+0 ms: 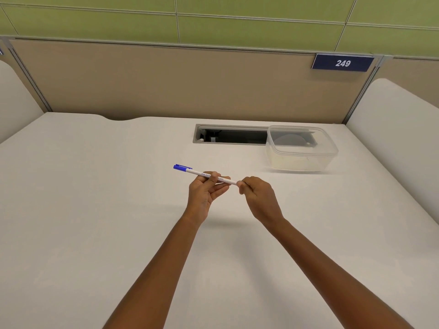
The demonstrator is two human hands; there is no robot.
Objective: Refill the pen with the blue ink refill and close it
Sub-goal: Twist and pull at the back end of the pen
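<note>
The pen (204,175) is held in the air above the middle of the surface (95,210), a white barrel with printed lettering and a blue cap with a clip at its left end. It lies nearly level, the capped end a little farther from the person than the other end. The left hand (205,193) grips the barrel at about its middle, palm turned up, thumb laid over the top and fingers (219,191) curled beneath, so the hand is clamped on the barrel. The right hand (257,195) meets the pen's right end, its fingers bunched tight around the tip; what exactly they pinch there is hidden by the knuckles. Both bare forearms reach in from the near edge. Toward the far right corner of the surface stands a clear plastic container (301,148), partly over a recessed cable slot (231,135) near the far edge. On the partition behind hangs a dark blue plate (342,63) reading 249.
</note>
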